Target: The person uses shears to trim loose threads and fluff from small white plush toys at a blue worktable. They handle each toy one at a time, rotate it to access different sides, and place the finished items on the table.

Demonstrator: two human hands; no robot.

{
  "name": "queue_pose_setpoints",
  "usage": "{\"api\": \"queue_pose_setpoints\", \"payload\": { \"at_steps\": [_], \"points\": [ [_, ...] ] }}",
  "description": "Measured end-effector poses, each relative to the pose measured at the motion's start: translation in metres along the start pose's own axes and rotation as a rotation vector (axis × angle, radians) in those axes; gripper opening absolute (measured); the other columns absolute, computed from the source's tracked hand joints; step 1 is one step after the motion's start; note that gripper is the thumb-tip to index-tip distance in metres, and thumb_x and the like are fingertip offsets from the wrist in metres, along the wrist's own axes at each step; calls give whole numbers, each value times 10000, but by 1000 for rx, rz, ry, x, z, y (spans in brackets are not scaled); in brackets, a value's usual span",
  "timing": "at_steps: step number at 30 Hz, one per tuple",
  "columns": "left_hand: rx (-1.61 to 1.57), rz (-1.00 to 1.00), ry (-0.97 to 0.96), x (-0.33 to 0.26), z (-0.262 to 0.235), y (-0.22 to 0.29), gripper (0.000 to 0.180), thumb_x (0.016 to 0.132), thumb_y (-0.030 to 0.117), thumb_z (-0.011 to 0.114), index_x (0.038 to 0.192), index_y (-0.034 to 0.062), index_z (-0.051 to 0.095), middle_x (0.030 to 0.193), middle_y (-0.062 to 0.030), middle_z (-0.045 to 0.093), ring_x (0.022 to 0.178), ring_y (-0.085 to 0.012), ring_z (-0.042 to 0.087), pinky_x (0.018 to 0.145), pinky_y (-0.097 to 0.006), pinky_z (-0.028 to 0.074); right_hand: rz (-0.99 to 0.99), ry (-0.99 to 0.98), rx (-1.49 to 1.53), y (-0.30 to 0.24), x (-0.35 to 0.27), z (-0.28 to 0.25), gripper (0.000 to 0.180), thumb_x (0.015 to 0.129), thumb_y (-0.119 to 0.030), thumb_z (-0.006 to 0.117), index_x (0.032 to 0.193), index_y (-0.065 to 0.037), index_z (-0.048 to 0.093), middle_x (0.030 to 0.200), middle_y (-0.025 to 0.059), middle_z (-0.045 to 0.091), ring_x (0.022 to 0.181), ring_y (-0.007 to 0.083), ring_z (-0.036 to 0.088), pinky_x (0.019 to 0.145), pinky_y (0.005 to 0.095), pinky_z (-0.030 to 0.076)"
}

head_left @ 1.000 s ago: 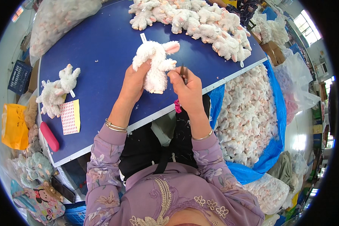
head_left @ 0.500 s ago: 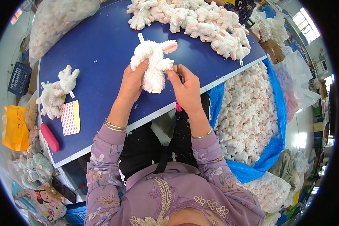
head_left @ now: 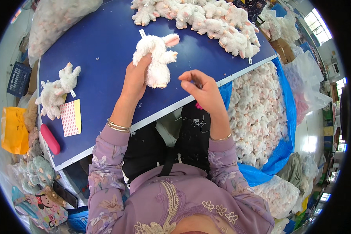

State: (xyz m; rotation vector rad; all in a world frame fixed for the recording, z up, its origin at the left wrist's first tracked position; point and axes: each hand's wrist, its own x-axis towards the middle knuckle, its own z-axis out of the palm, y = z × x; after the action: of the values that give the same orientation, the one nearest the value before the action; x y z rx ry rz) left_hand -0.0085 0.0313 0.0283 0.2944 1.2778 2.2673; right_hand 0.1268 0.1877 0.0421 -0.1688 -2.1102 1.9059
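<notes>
My left hand (head_left: 138, 74) is closed around the body of a white fluffy plush toy (head_left: 158, 72) with a pink-lined ear, a small paw and a white tag loop at its top. The toy is held up above the blue table. Apart from it, to the right, my right hand (head_left: 202, 89) has its fingers curled and pinched together. Something small and dark shows between those fingers, and a bit of bright pink (head_left: 199, 106) sticks out below the palm. What the right hand holds is mostly hidden.
More white plush toys (head_left: 199, 19) are heaped along the far edge of the blue table (head_left: 105, 89). At left lie two plush toys (head_left: 52, 97), a sticker sheet (head_left: 71, 119) and a pink case (head_left: 50, 139). A blue sack (head_left: 286, 144) full of plush pieces stands at right.
My right hand has drawn away from the toy's paw, to the right and slightly down. The left hand, still gripping the toy, has shifted slightly up and left.
</notes>
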Motion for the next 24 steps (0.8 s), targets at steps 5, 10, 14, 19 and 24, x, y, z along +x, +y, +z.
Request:
{"api": "queue_pose_setpoints", "payload": {
  "at_steps": [5, 10, 14, 19, 24],
  "points": [
    [-64, 25, 14, -2, 6, -3, 436, 940, 216, 582, 1291, -19, 472, 1158, -100, 610, 992, -183, 635, 805, -321, 536, 17, 129, 42, 11, 5, 21, 376, 761, -152, 798, 1023, -11, 569, 845, -24, 587, 636, 8, 419, 550, 187, 366],
    [-11, -61, -42, -6, 5, -1, 467, 921, 222, 611, 1299, -9, 462, 1151, -91, 609, 957, -163, 638, 755, -303, 541, -138, 265, -173, 11, 12, 44, 296, 768, -107, 766, 993, -34, 588, 805, 6, 631, 589, 32, 445, 522, 205, 375],
    [35, -102, -87, -9, 5, 5, 465, 905, 174, 593, 1306, -24, 466, 1150, -95, 611, 946, -158, 635, 739, -295, 536, -196, 391, -170, 26, 24, 41, 182, 792, -66, 710, 927, -16, 600, 729, 19, 627, 563, 46, 470, 508, 218, 391],
    [14, -45, -92, -7, 5, -2, 475, 891, 124, 573, 1320, -47, 465, 1164, -111, 613, 955, -161, 631, 731, -290, 524, 95, 370, 77, 11, 24, 27, 134, 877, -136, 621, 848, -9, 592, 594, -24, 533, 548, 35, 455, 489, 204, 352],
    [101, -104, -119, -5, 2, -5, 395, 898, 145, 589, 1239, -36, 504, 1039, -86, 626, 806, -138, 623, 608, -259, 491, 105, 356, 223, 11, 26, 29, 177, 890, -169, 649, 827, -16, 584, 626, -35, 527, 560, 19, 435, 501, 195, 338]
  ]
}}
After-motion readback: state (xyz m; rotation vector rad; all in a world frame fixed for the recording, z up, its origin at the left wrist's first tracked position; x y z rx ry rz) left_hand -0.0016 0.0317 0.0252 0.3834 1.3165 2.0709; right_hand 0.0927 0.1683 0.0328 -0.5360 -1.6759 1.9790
